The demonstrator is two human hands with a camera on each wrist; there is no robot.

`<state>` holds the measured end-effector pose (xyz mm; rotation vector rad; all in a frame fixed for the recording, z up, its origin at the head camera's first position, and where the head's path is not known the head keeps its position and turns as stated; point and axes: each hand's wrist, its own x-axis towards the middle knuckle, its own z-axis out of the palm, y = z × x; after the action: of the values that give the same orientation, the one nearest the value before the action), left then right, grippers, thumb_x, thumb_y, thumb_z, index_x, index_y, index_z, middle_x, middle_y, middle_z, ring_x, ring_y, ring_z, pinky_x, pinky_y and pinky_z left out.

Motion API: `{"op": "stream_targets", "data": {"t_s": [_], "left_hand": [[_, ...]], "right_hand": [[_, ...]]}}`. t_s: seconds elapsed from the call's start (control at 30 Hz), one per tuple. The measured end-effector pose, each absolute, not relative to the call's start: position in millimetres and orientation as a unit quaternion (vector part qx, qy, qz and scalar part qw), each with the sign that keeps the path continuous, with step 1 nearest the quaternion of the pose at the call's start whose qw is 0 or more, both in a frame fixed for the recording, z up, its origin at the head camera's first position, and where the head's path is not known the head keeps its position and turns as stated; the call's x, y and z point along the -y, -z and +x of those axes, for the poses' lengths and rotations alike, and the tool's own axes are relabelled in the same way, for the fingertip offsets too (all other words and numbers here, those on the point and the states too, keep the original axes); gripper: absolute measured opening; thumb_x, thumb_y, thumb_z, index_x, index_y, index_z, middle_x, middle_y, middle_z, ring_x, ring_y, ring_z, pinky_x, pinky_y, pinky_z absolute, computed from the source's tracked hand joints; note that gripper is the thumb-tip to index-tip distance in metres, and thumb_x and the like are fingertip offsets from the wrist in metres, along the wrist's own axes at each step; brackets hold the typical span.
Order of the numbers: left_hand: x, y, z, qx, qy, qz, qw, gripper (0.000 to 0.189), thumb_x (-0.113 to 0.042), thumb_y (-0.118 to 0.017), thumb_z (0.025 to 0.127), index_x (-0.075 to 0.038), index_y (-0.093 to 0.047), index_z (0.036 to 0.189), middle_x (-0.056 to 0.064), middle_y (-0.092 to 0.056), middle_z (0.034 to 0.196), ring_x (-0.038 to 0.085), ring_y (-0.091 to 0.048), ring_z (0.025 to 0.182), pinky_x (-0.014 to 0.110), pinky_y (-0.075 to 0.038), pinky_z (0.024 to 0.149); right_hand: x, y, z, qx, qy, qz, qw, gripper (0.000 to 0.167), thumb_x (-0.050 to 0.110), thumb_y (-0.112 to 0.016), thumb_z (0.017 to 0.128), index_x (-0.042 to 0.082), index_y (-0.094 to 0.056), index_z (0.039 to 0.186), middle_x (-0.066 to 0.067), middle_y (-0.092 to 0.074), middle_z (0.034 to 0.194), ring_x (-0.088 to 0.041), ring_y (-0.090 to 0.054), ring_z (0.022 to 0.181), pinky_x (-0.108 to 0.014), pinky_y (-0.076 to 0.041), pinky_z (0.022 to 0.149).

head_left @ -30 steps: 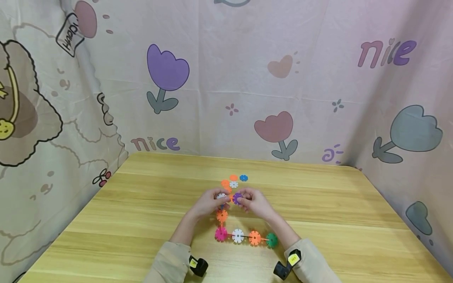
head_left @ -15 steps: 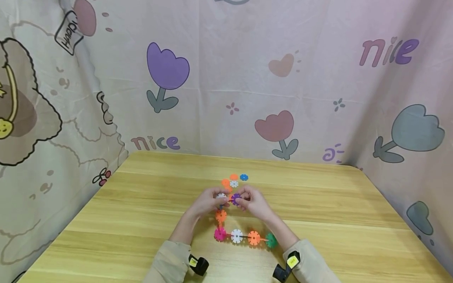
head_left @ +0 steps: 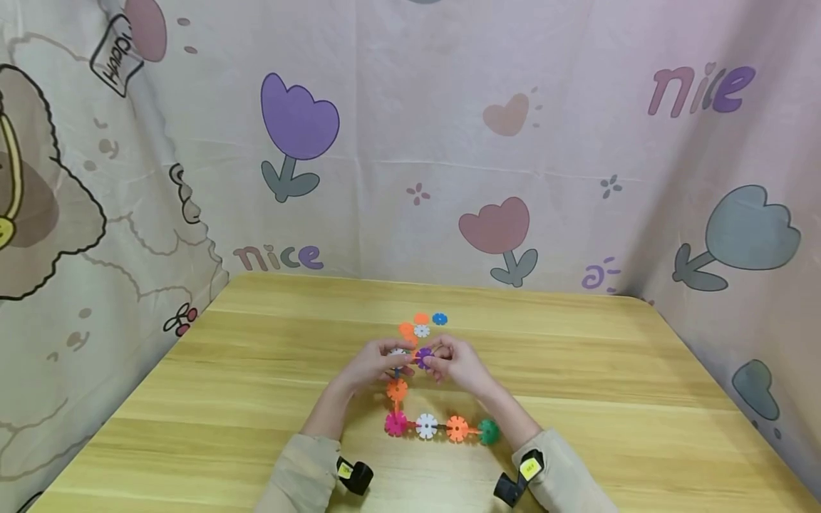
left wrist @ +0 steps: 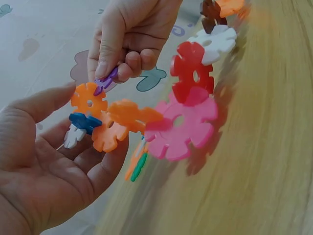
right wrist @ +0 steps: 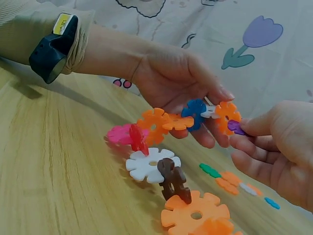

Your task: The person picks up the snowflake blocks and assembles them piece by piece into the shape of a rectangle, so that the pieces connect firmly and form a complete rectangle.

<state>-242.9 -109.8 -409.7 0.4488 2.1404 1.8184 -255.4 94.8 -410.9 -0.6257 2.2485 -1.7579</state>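
A chain of notched plastic snowflake discs bends at a pink disc (head_left: pixel 395 424) and runs right to a green disc (head_left: pixel 488 432). The chain's far end is held in my left hand (head_left: pixel 368 367), among its curled fingers and thumb. There, a white disc (right wrist: pixel 211 112) sits beside a blue disc (right wrist: pixel 194 114), and an orange disc (right wrist: pixel 227 116) stands at the tip. My right hand (head_left: pixel 458 367) pinches a purple disc (left wrist: pixel 105 82) between thumb and forefinger. In the right wrist view, the purple disc's edge overlaps the orange disc. The right fingertips partly hide it.
Loose discs lie on the wooden table (head_left: pixel 256 399) beyond the hands, among them a blue one (head_left: pixel 439 319), a white one (head_left: pixel 421 331) and orange ones (head_left: pixel 420 318). A patterned cloth (head_left: pixel 398 142) hangs behind the table. Wrist cameras (head_left: pixel 355 477) sit on both sleeves.
The purple disc, pinched in my right hand, has come slightly left, closer to the left hand. The whole head view has shifted a little; both grips look the same.
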Motion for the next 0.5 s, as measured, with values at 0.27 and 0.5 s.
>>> {"op": "stream_targets", "data": {"t_s": [0.27,0.5], "left_hand": [[120.4,412.3,-244.1,-0.755,-0.619,0.157,0.149,0.040,-0.023,-0.061,0.090,0.001,-0.057,0.121,0.023,-0.064,0.095,0.030,-0.064,0.081,0.028,-0.049,0.062],[138.1,411.0,-245.0,-0.758,-0.619,0.140,0.150,0.043,-0.025,-0.061,0.090,0.002,-0.055,0.123,0.023,-0.065,0.094,0.029,-0.064,0.083,0.025,-0.047,0.061]], "right_hand": [[-98.9,397.6,-255.5,-0.757,0.589,-0.246,0.138,0.023,0.003,-0.058,0.090,-0.011,-0.052,0.106,-0.032,-0.059,0.086,-0.047,-0.056,0.073,-0.043,-0.053,0.063],[-115.3,402.5,-280.0,-0.784,0.568,-0.226,0.107,0.033,0.006,-0.056,0.091,-0.013,-0.050,0.116,-0.029,-0.058,0.096,-0.044,-0.055,0.082,-0.050,-0.050,0.069]]}}
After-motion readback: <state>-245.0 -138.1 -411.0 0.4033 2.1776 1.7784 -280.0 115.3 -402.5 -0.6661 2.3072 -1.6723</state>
